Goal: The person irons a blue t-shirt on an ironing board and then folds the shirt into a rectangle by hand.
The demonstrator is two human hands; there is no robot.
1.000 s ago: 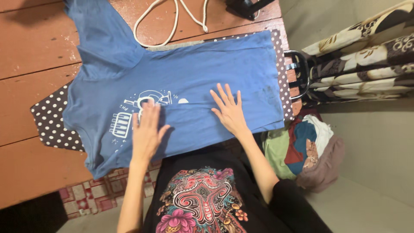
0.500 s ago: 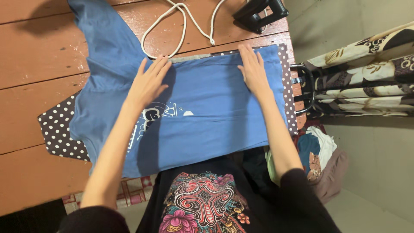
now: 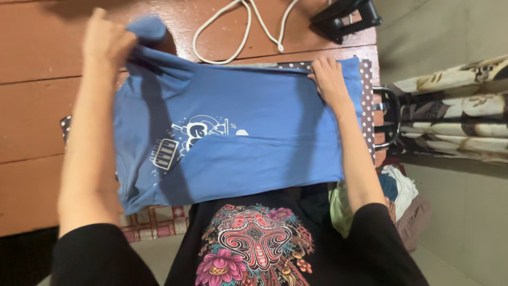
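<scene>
Wooden table [image 3: 32, 106]: lying beneath both hands. Blue T-shirt [image 3: 254, 137]: lying partly folded on it, under the fingers. White cord [image 3: 233, 32]: curling just beyond the fingertips. Left hand [image 3: 106, 42]: fingers pinching the sleeve, lifting it. Right hand [image 3: 329, 79]: fingers together, pressing the shirt's far edge.

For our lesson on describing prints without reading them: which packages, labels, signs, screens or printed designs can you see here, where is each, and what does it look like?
No packages, signs or screens show.
White printed graphic: on the blue T-shirt, left of middle; line drawing with a striped rectangle and rounded shapes.
Floral graphic: on the person's black shirt, bottom centre; pink flowers, swirling multicoloured lines.
</scene>
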